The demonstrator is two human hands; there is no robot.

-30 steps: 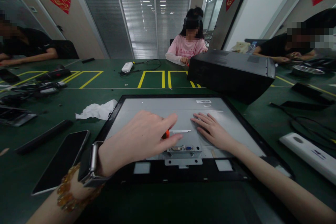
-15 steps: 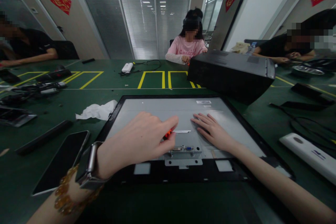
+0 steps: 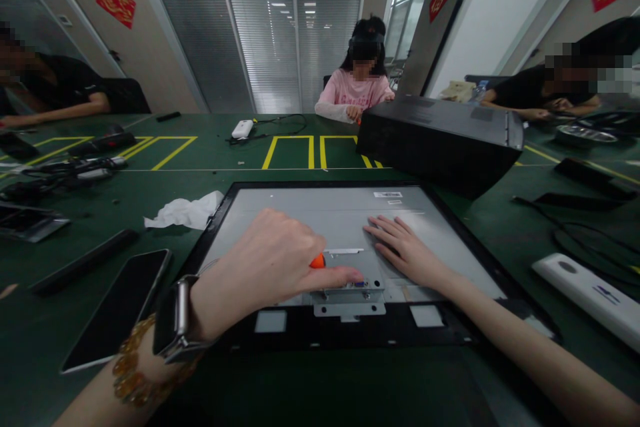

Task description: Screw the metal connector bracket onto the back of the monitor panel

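An opened monitor panel (image 3: 300,203) lies on the table with its grey metal back up and a black frame around it. My left hand (image 3: 270,267) is closed around a screwdriver (image 3: 318,260); only its orange handle end shows, and the shaft is hidden. It is held over the metal port bracket (image 3: 373,293), where a blue video port (image 3: 359,285) is partly covered by my thumb. My right hand (image 3: 407,250) rests flat on the panel's back to the right of the bracket, fingers spread, holding nothing.
Left of the panel lie a phone (image 3: 120,307), a black bar (image 3: 85,260) and a crumpled tissue (image 3: 185,211). A large black casing (image 3: 440,140) stands beyond it, before a person in pink. A white device (image 3: 590,297) and cables are at right.
My left hand has turned at the wrist, its thumb now stretched out over the ports and more of the orange handle showing. My right hand stays in place.
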